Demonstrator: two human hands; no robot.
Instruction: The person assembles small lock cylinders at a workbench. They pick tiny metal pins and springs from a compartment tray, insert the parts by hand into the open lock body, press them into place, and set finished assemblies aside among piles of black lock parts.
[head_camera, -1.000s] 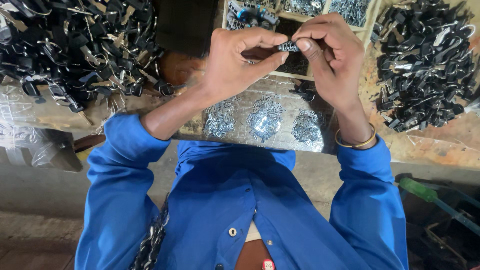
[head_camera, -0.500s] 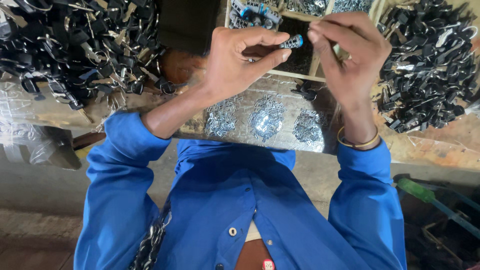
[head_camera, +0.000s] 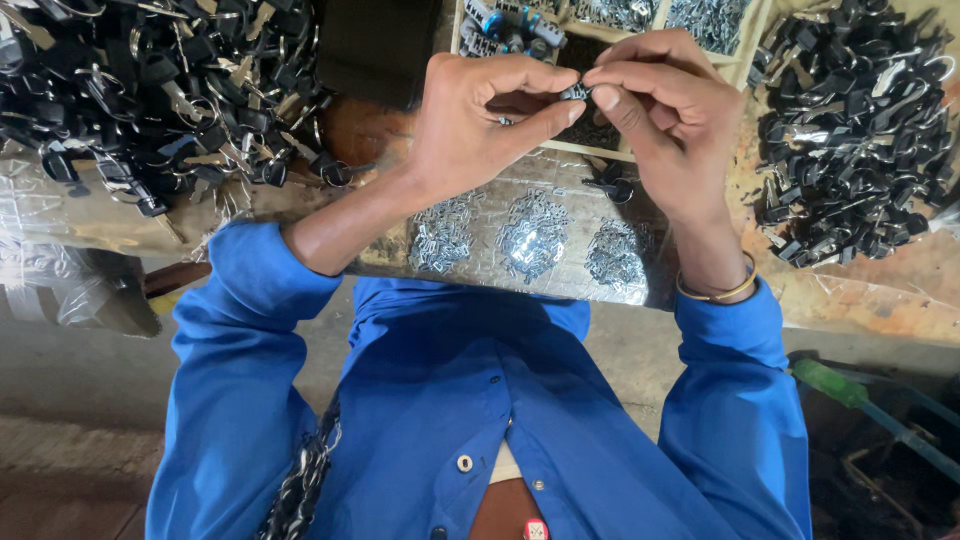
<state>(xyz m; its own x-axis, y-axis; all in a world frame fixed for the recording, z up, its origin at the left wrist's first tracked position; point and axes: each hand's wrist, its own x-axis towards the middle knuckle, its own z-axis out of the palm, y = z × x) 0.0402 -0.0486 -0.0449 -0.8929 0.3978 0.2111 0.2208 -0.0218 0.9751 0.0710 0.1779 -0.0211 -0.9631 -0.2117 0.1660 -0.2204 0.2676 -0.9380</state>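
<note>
Both my hands are raised over a metal-covered workbench (head_camera: 560, 285). My left hand (head_camera: 480, 125) and my right hand (head_camera: 665, 110) meet fingertip to fingertip, pinching one small dark metal part (head_camera: 575, 92) between them. Most of the part is hidden by my fingers. Three little heaps of small silvery metal pieces (head_camera: 530, 240) lie on the bench just below my hands. A gold bangle (head_camera: 715, 292) sits on my right wrist. My sleeves are blue.
A big pile of black-and-metal key-like parts (head_camera: 150, 90) lies at the left, another pile (head_camera: 850, 130) at the right. A wooden compartment tray (head_camera: 750, 40) with small silver and blue parts stands behind my hands. A green-handled tool (head_camera: 835, 385) lies lower right.
My right hand has drawn back in toward my left, and the fingertips now close tighter around the small part, hiding its blue end. The hands have shifted slightly.
</note>
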